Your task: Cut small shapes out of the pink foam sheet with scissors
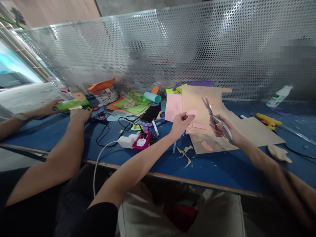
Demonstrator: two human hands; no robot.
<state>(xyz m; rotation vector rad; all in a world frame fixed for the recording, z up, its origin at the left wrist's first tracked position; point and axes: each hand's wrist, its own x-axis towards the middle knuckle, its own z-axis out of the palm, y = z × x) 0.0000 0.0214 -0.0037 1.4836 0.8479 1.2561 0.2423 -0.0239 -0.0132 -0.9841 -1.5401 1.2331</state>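
My left hand (180,125) pinches a small piece of pink paper (192,113) between thumb and fingers. To its right, my right hand (223,127) is closed around the handles of metal scissors (208,107), whose blades point up and stand slightly apart. The blades do not touch the pink piece. Beneath both hands lie large tan sheets (204,93), with a pink sheet (172,107) at their left. A pink scrap (206,146) rests on the tan sheet's near part, and curled tan offcuts (186,154) lie on the table closer to me.
A magenta power strip (143,141) with a white charger (127,141), a phone (150,113) and a marker (156,128) lie left. Right are a yellow glue gun (270,121) and a white bottle (280,96). Perforated metal (172,49) borders the back. A co-worker's hands (80,114) handle something green.
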